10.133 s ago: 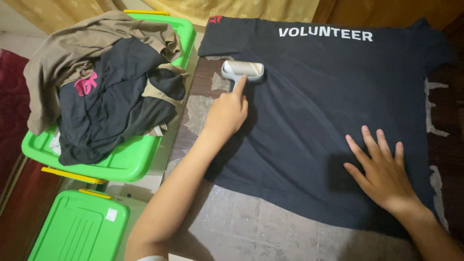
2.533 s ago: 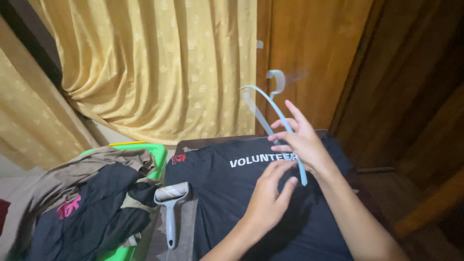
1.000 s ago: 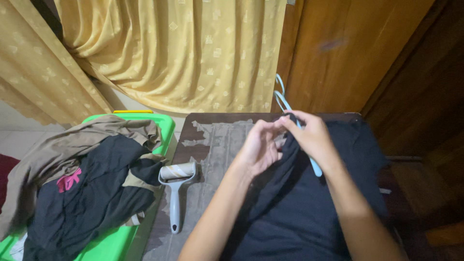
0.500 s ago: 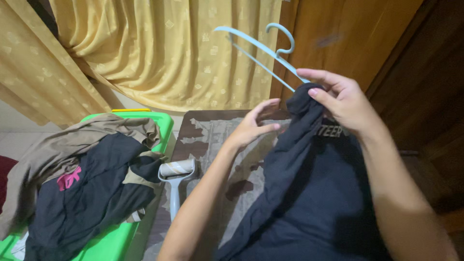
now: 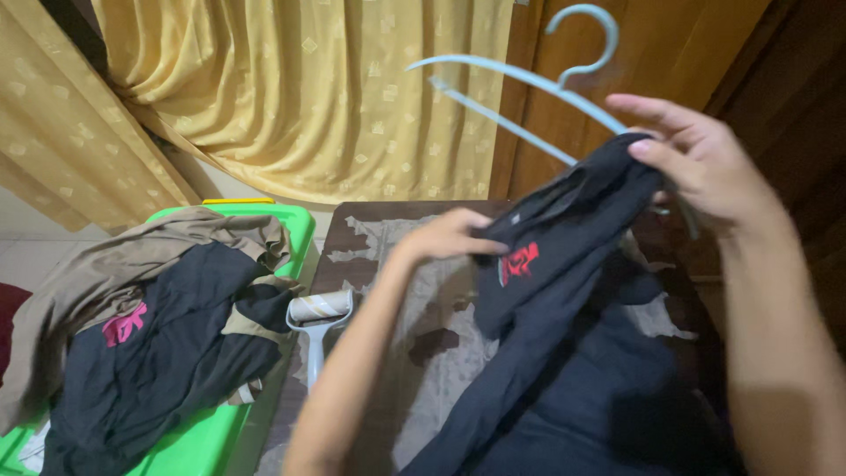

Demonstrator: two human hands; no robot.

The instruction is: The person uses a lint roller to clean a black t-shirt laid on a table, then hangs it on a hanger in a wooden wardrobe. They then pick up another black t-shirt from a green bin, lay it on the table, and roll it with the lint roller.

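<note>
Your right hand (image 5: pixel 705 163) is raised high at the right, fingers closed over the collar end of the dark navy cotton T-shirt (image 5: pixel 564 308) and over the arm of the pale blue plastic clothes hanger (image 5: pixel 520 88), pinching cloth and hanger together. The hanger tilts up to the left, its hook near the top edge in front of the brown wooden door (image 5: pixel 634 53), its free arm reaching out across the yellow patterned curtain (image 5: pixel 291 97). Your left hand (image 5: pixel 449 236) is lower and nearer the middle, fingers curled onto a fold of the same shirt just beside its small red print; how tightly it grips you cannot tell, as the hand is blurred. The shirt hangs from both hands and trails down to the lower right, its bulk lying on the dark wooden table with the worn, flaking grey top (image 5: pixel 397 264). On the table's left edge lies a pale grey lint roller with a white sticky drum (image 5: pixel 317 317), well apart from your hands. Left of the table stands a bright green plastic tub (image 5: pixel 291 220), heaped with a pile of black and tan garments (image 5: pixel 150 308).
</note>
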